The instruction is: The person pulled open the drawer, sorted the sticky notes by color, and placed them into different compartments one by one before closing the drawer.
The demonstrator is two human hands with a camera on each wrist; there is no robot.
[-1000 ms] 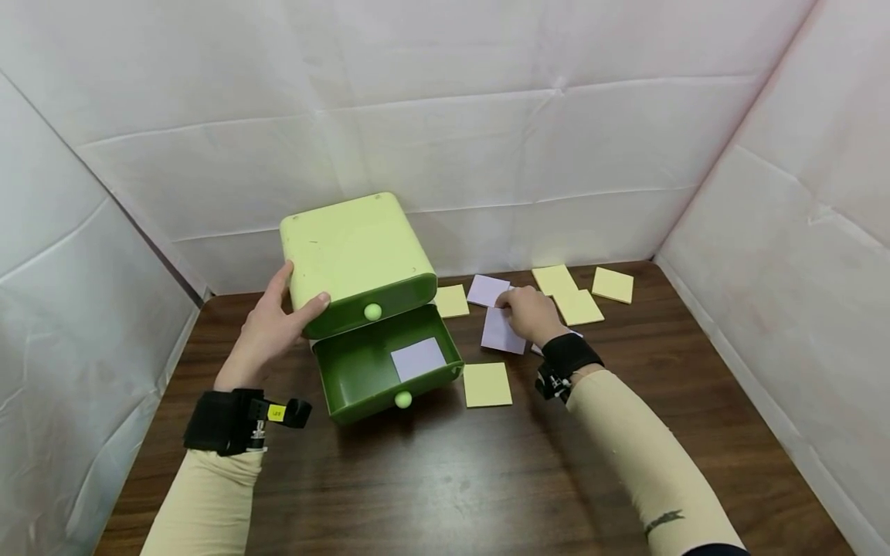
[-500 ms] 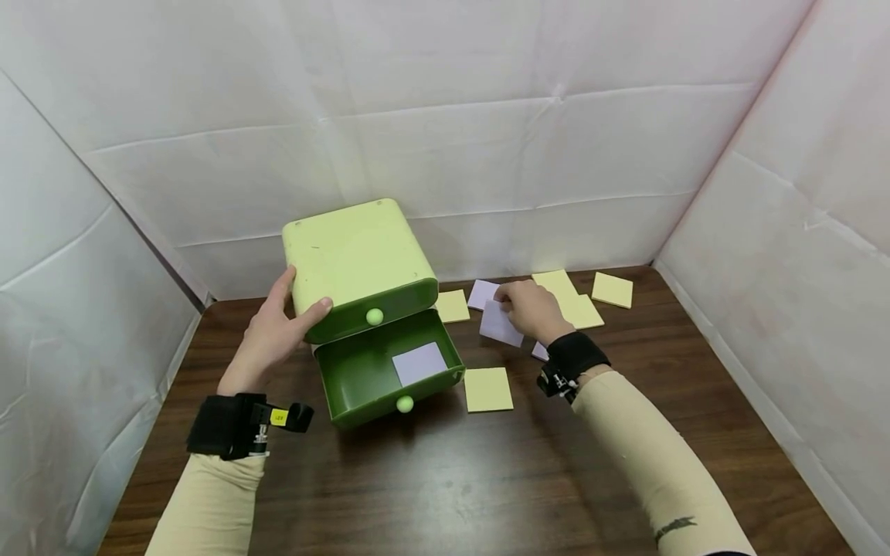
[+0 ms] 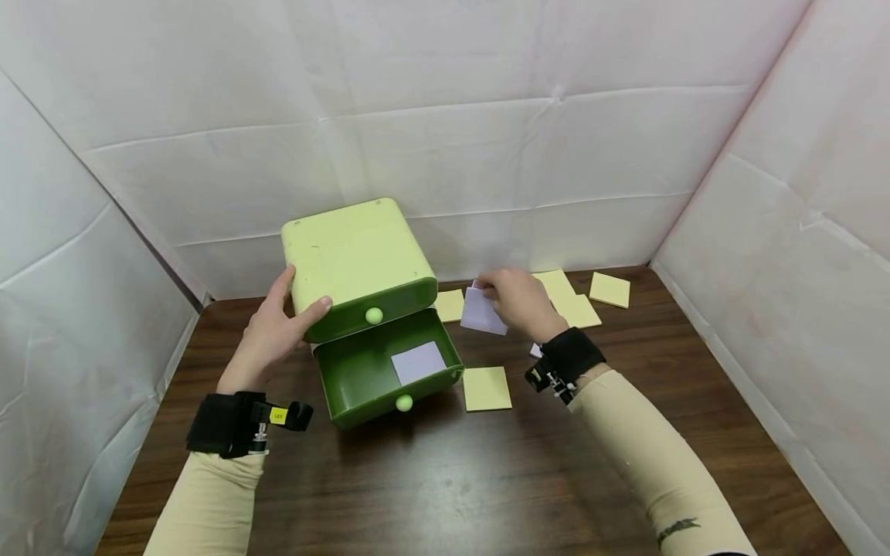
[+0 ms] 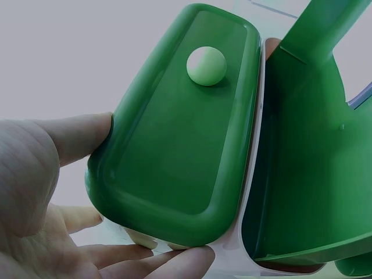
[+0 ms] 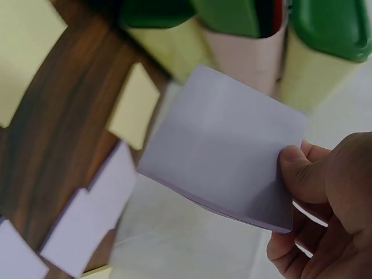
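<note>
A light green two-drawer box (image 3: 354,259) stands on the dark wooden table (image 3: 452,479). Its lower drawer (image 3: 378,371) is pulled out and holds a purple sticky pad (image 3: 418,362). My left hand (image 3: 274,332) grips the box's left front corner, thumb on the upper drawer front (image 4: 174,145). My right hand (image 3: 521,305) pinches another purple pad (image 3: 481,313) (image 5: 224,148), lifted off the table just right of the box.
Several yellow pads lie on the table: one (image 3: 487,388) by the open drawer, one (image 3: 450,305) beside the box, more at the back right (image 3: 609,289). More purple pads (image 5: 87,218) lie under my right hand. White sheet walls close in on three sides.
My right hand has picked the purple pad up off the table and carried it left and up toward the box. My left hand has stayed on the box.
</note>
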